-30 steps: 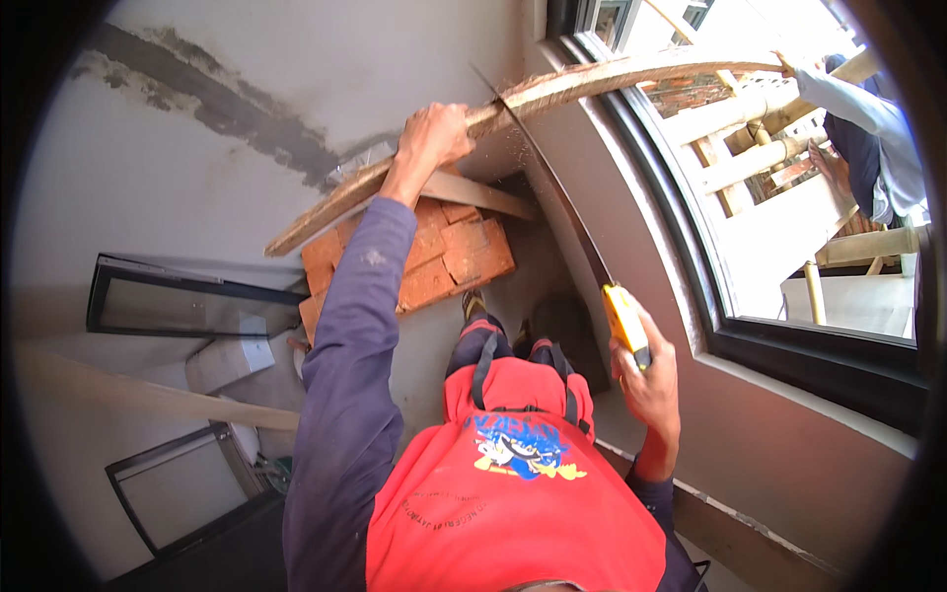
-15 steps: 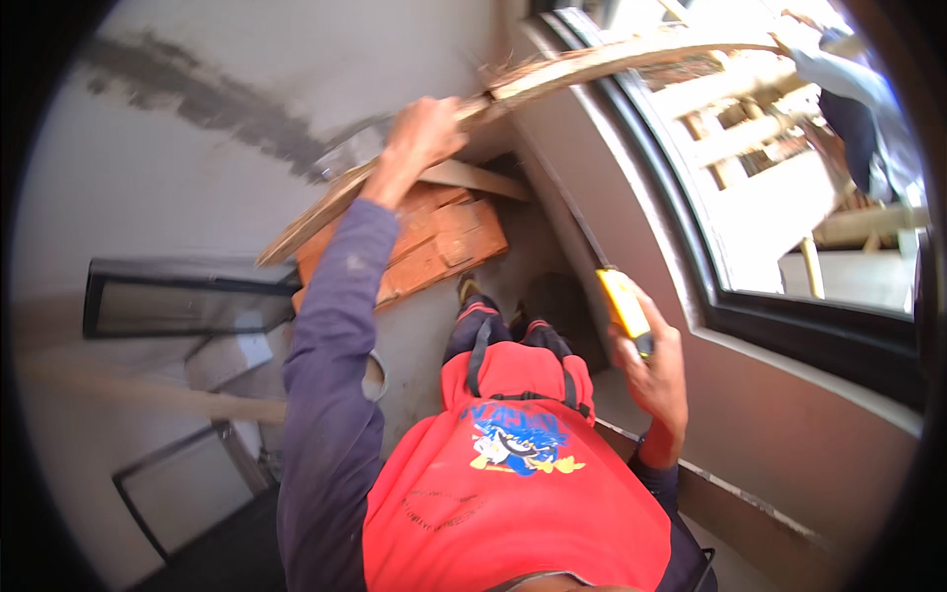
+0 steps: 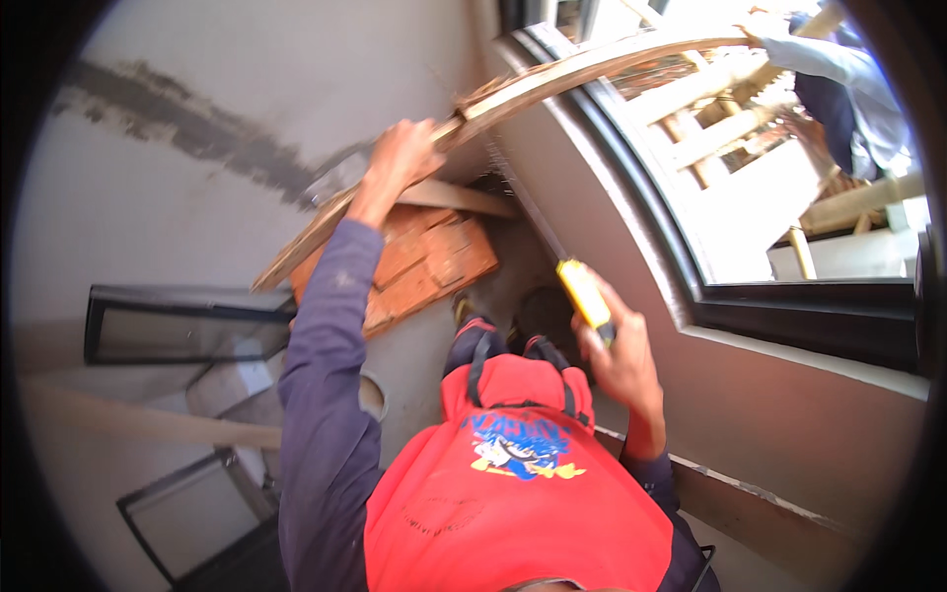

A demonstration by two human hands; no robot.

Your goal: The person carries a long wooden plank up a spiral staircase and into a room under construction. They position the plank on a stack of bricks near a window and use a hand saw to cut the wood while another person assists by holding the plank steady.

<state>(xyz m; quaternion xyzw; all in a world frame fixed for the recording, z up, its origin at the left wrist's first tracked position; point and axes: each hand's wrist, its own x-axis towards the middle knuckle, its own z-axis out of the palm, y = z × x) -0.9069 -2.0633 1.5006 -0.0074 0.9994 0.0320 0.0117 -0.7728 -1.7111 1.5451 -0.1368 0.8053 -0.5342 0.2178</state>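
A long wooden board (image 3: 607, 66) runs from the wall at left out through the window opening, with a dark notch near its middle. My left hand (image 3: 402, 158) is closed over the board just left of that notch. In my right hand (image 3: 623, 357) is a hand saw, gripped by its yellow handle (image 3: 586, 296). Its thin blade, seen nearly edge-on, points up and left toward the notch; whether the blade touches the wood I cannot tell. Fine dust specks show by the blade's far end. Outside, another person's hand (image 3: 752, 37) is at the board's far right end.
Orange bricks (image 3: 434, 266) are stacked by the wall under the board, with a wooden strip (image 3: 459, 195) above them. A black window frame (image 3: 789, 306) and sill border my right side. Black-framed panels (image 3: 178, 321) and a round container (image 3: 372, 395) stand at left.
My right hand has pushed the saw slightly up and left, closer to the board. My left hand keeps its grip on the board. The whole view has shifted a little.
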